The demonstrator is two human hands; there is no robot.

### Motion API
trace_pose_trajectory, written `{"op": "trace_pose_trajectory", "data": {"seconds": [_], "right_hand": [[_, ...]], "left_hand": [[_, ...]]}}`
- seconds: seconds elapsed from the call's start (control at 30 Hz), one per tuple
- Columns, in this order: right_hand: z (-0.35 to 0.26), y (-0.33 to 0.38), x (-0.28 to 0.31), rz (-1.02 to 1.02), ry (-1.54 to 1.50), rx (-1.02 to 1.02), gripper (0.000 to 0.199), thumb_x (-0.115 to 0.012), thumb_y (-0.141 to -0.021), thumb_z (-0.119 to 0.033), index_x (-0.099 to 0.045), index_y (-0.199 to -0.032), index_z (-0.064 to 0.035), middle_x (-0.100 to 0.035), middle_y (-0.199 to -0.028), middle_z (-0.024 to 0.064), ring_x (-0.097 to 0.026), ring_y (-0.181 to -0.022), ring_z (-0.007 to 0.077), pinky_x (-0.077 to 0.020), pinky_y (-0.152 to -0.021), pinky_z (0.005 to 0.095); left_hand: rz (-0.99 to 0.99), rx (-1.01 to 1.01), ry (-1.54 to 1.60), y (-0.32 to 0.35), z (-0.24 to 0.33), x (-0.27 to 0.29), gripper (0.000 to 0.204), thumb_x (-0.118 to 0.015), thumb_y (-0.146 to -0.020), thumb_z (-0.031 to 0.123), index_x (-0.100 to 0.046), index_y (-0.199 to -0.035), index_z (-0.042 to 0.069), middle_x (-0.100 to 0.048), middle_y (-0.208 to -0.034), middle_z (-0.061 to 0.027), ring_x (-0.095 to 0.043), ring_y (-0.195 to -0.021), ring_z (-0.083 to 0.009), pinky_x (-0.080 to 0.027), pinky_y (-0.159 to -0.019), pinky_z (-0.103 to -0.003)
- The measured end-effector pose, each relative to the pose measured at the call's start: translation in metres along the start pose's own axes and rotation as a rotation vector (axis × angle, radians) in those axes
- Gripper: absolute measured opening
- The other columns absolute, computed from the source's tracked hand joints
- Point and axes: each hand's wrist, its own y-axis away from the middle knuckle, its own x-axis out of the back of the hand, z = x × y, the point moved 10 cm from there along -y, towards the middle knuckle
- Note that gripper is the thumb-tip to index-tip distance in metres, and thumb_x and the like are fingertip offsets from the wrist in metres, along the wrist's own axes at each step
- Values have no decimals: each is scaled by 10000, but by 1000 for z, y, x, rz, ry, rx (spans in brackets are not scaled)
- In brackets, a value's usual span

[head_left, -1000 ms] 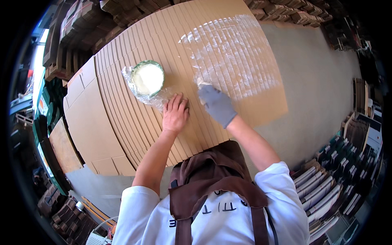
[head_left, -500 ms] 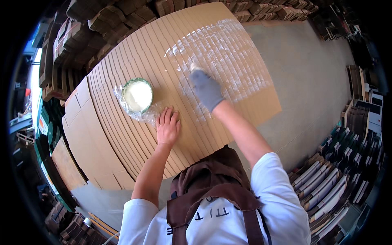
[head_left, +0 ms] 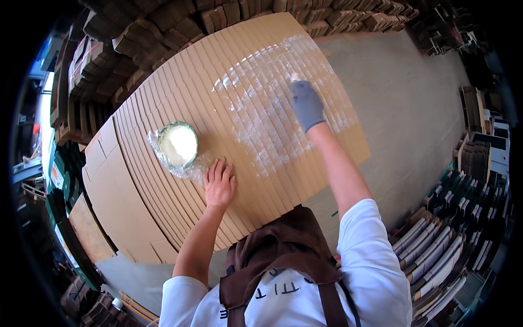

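Broadly, we had a fanned spread of overlapped cardboard sheets [head_left: 163,180] lying across the worktop, their staggered edges exposed in a long arc. A wide shiny, whitish wet patch [head_left: 272,109] covered the upper right part of that fan, which we judged to be paste already brushed on; the edges toward the left and lower end looked dry and bare, so roughly half seemed coated and the rest remained to do. Stacks of flattened boxes [head_left: 447,256] stood around us on the floor. Near the middle left of the fan sat a round green-rimmed bowl of white paste [head_left: 178,144], resting on crinkled clear plastic. Our left hand [head_left: 219,182], bare, lay flat with fingers spread, pressing on the sheets just beside the bowl. Our right hand [head_left: 306,103], in a grey glove, was closed around a small applicator at the upper edge of the wet patch; what kind we could not tell.
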Motion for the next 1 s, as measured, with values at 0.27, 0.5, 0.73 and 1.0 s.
{"op": "trace_pose_trajectory", "data": {"seconds": [0.27, 0.5, 0.73, 1.0], "right_hand": [[40, -50, -8, -57, 3, -144, 154, -566, -899, -224, -640, -997, -131, -613, -1122, 137, -640, -922, 395, -520, -800, 508], [77, -41, 16, -88, 23, -196, 233, -561, -912, -306, -677, -991, -119, -640, -1011, 190, -639, -922, 399, -514, -809, 494], [55, 60, 44, -176, -455, -327, 196, -617, -906, -229, -701, -937, -55, -678, -867, 165, -647, -802, 273, -515, -764, 363], [36, 125, 56, -121, -655, -445, 121, -657, -880, -148, -702, -941, -54, -683, -888, 124, -647, -803, 236, -515, -773, 339]], "left_hand": [[2, 9, 6, 4, -3, 1, 455, -616, -860, 236, -541, -1299, 146, -422, -1469, -69, -350, -1383, -271, -259, -1112, -502], [37, -21, 16, 3, 0, 6, 451, -610, -866, 239, -536, -1299, 139, -435, -1451, -76, -367, -1370, -284, -265, -1106, -505], [41, -5, 41, -1, -1, 7, 424, -595, -884, 217, -529, -1293, 127, -409, -1473, -70, -340, -1384, -291, -246, -1123, -507], [39, 0, 0, 5, -3, 2, 439, -576, -900, 245, -509, -1324, 155, -396, -1476, -59, -325, -1395, -272, -234, -1148, -492]]}}
